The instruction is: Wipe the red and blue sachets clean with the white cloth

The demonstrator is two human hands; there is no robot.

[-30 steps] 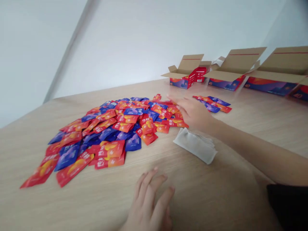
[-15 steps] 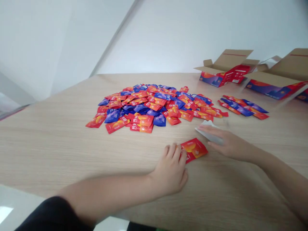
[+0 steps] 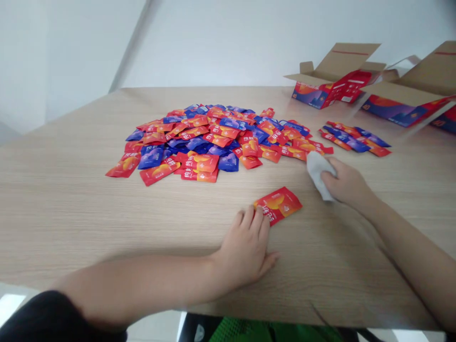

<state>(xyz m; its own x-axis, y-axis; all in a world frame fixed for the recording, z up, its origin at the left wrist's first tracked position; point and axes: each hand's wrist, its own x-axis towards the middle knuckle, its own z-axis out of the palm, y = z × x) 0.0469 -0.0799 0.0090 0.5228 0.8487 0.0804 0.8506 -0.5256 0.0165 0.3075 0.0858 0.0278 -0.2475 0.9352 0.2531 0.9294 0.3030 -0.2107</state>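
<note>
- My left hand [image 3: 245, 247] has its fingertips on the near-left end of the red packet [image 3: 281, 205], thumb spread aside; I cannot tell whether it pinches or merely presses.
- That packet lies on the tabletop [image 3: 142, 218], in front of the packet pile [image 3: 199, 142] and apart from it.
- My right hand [image 3: 345, 183] grasps a white cloth [image 3: 316, 173], thumb across it, near the pile's right end.
- To steady the packet well, I'd press lightly at its edge, leaving the printed face exposed and uncreased; slick film would probably skid under uneven pressure.
- I'd hold the cloth flat and clear of the pile and the small packet row [image 3: 356, 137], since a trailing corner could drag loose packets.
</note>
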